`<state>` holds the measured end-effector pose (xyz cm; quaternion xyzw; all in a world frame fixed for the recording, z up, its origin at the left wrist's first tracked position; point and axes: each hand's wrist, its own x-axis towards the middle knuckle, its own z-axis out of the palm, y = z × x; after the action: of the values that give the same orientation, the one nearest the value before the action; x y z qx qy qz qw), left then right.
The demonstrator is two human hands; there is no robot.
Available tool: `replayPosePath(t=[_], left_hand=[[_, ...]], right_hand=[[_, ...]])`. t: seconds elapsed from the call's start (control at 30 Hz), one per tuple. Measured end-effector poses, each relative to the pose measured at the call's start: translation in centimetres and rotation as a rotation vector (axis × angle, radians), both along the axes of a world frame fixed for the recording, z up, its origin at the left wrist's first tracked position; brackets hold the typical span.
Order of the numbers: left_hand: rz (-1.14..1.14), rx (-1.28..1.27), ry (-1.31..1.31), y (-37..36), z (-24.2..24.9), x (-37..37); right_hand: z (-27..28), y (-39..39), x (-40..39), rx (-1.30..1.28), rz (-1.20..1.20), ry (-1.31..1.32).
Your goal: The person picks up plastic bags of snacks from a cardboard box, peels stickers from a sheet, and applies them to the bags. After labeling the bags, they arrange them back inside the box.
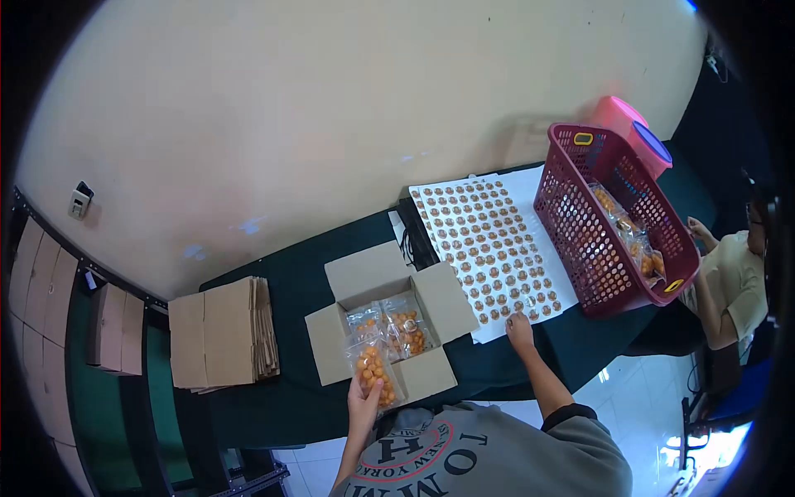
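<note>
My left hand grips a clear bag of orange snack balls over the near flap of an open cardboard box. Two more such bags lie inside the box. My right hand rests with fingers down on the near edge of a white sheet of round stickers, touching a sticker there. I cannot tell whether it has lifted one.
A dark red plastic basket with snack bags stands right of the sticker sheet. Flat folded cartons are stacked at the left. Another person sits at the table's right end. A pink container stands behind the basket.
</note>
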<state>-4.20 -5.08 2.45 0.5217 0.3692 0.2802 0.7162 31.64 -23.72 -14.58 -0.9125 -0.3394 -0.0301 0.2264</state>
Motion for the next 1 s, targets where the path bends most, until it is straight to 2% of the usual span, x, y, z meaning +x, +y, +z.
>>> replayPosePath(t=[0.2,0.43,0.6,0.7,0.8,1.0], left_hand=[[0.0,-0.016,0.0,0.1,0.5,0.4],[0.004,0.022,0.0,0.7,-1.0,0.1],[0.023,0.053,0.001,1.5,0.5,-0.1],[0.052,0.11,0.05,2.1,1.4,-0.1],[0.068,0.114,0.034,2.6,0.9,-0.4],[0.042,0.095,0.006,2.6,1.9,-0.1]], right_hand=[[0.4,-0.5,0.2,-0.088,0.099,0.016],[0.1,-0.3,-0.4,-0.115,0.123,-0.172],[-0.2,0.0,-0.8,-0.043,0.064,-0.122],[0.9,-0.2,-1.3,0.053,0.039,0.004],[0.6,-0.7,-1.0,0.118,0.11,-0.02],[0.0,-0.3,-0.9,0.054,0.086,-0.084]])
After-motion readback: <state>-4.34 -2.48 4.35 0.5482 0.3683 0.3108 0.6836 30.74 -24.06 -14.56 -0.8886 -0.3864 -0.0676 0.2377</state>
